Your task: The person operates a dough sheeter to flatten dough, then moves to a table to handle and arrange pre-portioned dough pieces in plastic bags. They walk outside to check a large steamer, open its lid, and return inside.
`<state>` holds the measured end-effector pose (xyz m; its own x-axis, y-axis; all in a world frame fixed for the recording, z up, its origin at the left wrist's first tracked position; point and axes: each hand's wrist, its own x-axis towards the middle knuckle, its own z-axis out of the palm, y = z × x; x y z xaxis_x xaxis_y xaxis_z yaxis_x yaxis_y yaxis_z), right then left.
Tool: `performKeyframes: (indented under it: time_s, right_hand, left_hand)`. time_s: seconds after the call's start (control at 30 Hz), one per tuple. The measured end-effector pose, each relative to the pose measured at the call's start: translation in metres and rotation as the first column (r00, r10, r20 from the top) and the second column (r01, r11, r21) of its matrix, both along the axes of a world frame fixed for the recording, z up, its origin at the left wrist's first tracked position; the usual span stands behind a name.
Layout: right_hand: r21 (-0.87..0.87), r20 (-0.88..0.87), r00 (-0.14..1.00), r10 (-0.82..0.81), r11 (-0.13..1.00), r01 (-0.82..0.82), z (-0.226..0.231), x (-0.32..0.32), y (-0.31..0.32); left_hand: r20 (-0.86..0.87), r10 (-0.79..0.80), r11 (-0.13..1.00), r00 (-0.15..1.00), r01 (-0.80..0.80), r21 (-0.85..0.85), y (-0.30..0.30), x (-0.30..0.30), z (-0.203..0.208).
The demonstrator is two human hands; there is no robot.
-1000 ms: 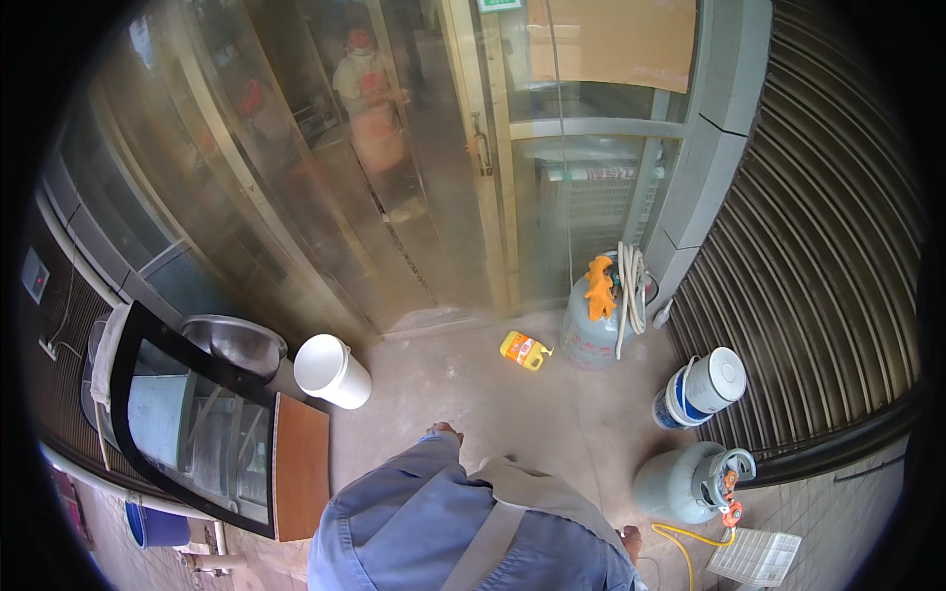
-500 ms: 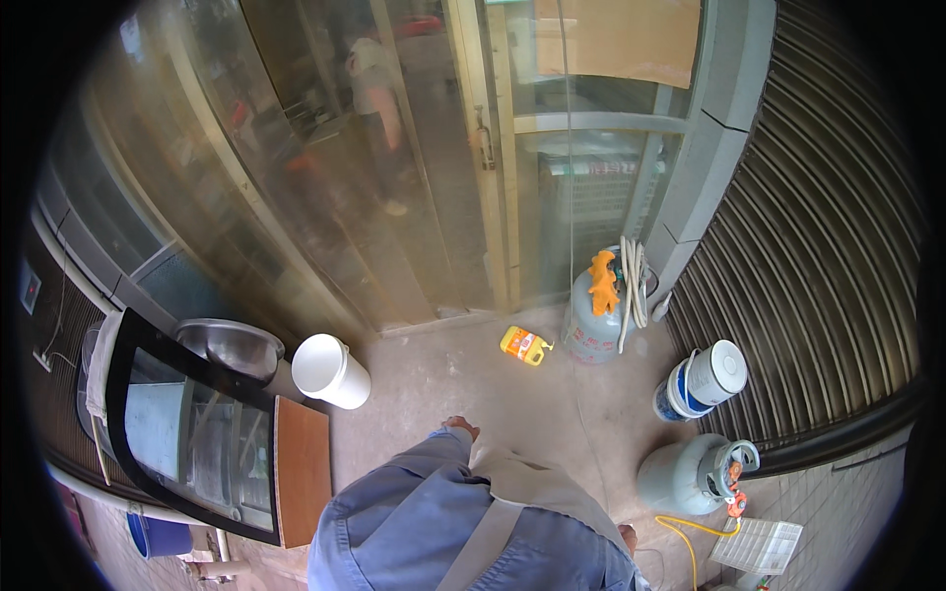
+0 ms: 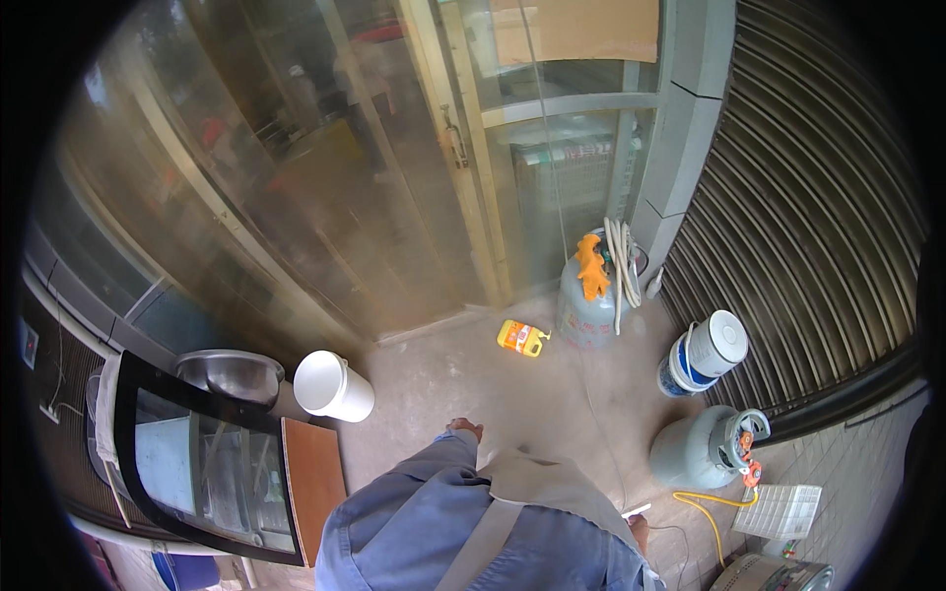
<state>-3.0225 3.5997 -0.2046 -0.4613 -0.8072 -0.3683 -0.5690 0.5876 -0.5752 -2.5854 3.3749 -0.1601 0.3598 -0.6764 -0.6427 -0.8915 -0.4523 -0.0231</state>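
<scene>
My left hand [image 3: 467, 427] hangs in front of my body at the end of a blue sleeve, over the concrete floor [image 3: 434, 384]. Its fingers are small and partly turned away, and no object shows in it. Low at my right side, my right hand [image 3: 639, 534] is mostly hidden by the beige apron [image 3: 552, 488]. A short white stick-like thing [image 3: 639, 510] shows at its fingertips and appears held. Ahead on the floor lies a yellow plastic jug [image 3: 522, 338] with an orange label.
Left are a white bucket [image 3: 335, 385], a steel basin [image 3: 232, 375] and a black-framed glass case [image 3: 207, 458]. On the right stand a gas cylinder [image 3: 586, 305] with an orange glove [image 3: 592, 267], stacked buckets [image 3: 705, 352] and another cylinder [image 3: 690, 451] with a yellow hose [image 3: 711, 499]. Glass doors [image 3: 394, 227] face me.
My view has shifted, so the doors and the right-hand cylinders sit higher. A white stick-like thing now shows by my right hand, and a round metal appliance appears at the lower right.
</scene>
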Motion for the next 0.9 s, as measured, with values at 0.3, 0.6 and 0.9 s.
performKeyframes:
  time_s: [0.3,0.6,0.9]
  right_hand:
    - [0.076,-0.052,0.992,-0.118,0.99,0.122,0.041,0.031,0.0]
    - [0.291,-0.03,0.918,-0.396,0.875,0.387,0.067,0.052,0.058]
    - [0.375,0.017,0.839,-0.544,0.782,0.499,0.067,0.076,0.088]
  left_hand:
    - [0.064,-0.015,0.985,0.998,0.025,-0.173,-0.009,0.017,-0.041]
    - [0.055,-0.479,0.87,0.876,0.483,-0.105,-0.089,0.023,-0.13]
    - [0.008,-0.663,0.747,0.748,0.662,-0.061,-0.12,-0.016,-0.157]
